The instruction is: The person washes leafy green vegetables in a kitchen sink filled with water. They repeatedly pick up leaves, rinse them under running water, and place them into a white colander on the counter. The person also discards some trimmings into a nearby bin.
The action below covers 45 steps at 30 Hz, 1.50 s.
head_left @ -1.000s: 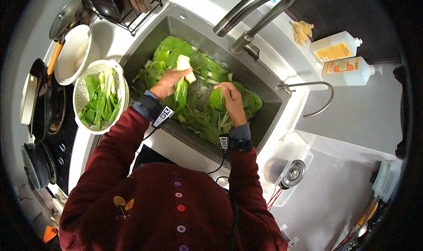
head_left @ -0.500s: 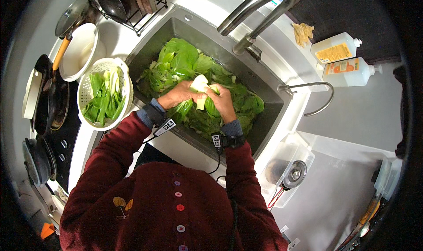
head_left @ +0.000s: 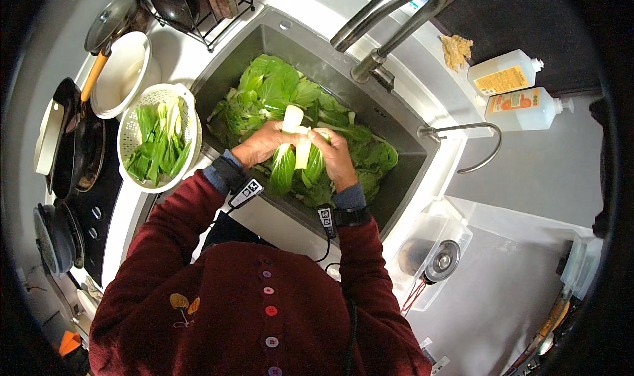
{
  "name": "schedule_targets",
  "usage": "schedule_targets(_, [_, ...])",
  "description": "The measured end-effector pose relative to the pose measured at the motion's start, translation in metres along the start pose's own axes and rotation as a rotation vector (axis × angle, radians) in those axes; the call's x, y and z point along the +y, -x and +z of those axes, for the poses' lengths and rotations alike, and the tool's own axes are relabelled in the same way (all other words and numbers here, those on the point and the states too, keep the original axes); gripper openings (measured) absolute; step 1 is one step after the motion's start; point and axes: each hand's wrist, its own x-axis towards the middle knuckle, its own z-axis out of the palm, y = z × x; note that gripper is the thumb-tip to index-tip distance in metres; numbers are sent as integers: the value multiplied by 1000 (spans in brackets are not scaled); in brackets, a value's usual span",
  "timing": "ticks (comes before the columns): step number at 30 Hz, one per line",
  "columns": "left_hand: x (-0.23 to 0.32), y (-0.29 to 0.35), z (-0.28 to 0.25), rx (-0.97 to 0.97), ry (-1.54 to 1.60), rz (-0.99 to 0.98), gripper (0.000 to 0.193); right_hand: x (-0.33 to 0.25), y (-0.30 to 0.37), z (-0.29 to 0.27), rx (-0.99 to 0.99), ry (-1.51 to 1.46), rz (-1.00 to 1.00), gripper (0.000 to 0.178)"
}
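Observation:
Over the sink [head_left: 290,37], my left hand [head_left: 263,145] is closed on bok choy stalks [head_left: 292,118] whose pale ends point up and away from me. My right hand [head_left: 337,159] is closed on the same bunch, its thumb and fingers against a pale stalk that hangs between the hands. Green leaves [head_left: 282,170] droop below both hands. Beneath them, loose bok choy leaves [head_left: 274,82] fill much of the sink, lying in what looks like water. To the left stands a white colander [head_left: 190,105] with several bok choy stalks [head_left: 156,145] in it.
A large curved faucet [head_left: 380,55] arches over the sink's far right, and a thin tap [head_left: 492,152] stands at its right edge. Two clear bottles [head_left: 522,108] stand beyond. At left are a white bucket [head_left: 137,45], pans [head_left: 86,145] and a black stove [head_left: 99,234].
The stalks in my hands have turned: one end now points farther up, and the pale piece between my hands shows longer. More of the drooping leaves shows. My hands stay close together.

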Motion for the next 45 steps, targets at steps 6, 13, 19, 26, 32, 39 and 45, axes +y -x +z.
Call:
schedule_targets(6, [-8,-6,2,72,96,53,27,-2,1,4,103,182,-157,17])
schedule_targets(13, [-5,-7,-1,56,-3,78,25,-2,9,2,-15,275,-10,16])
schedule_targets(19, [1,0,2,1,41,-1,24,5,14,2,-51,-64,57,13])
schedule_targets(26, [-5,4,13,-61,316,-2,15,-2,17,8,-113,-481,108,15])
schedule_targets(32, [-13,-3,16,48,516,142,13,3,5,14,110,-411,2,13])
schedule_targets(39, [-5,5,7,299,328,416,15,10,-2,-10,471,-302,79,15])
schedule_targets(45, [8,20,-11,16,170,240,17,-10,17,-18,107,-120,170,27])
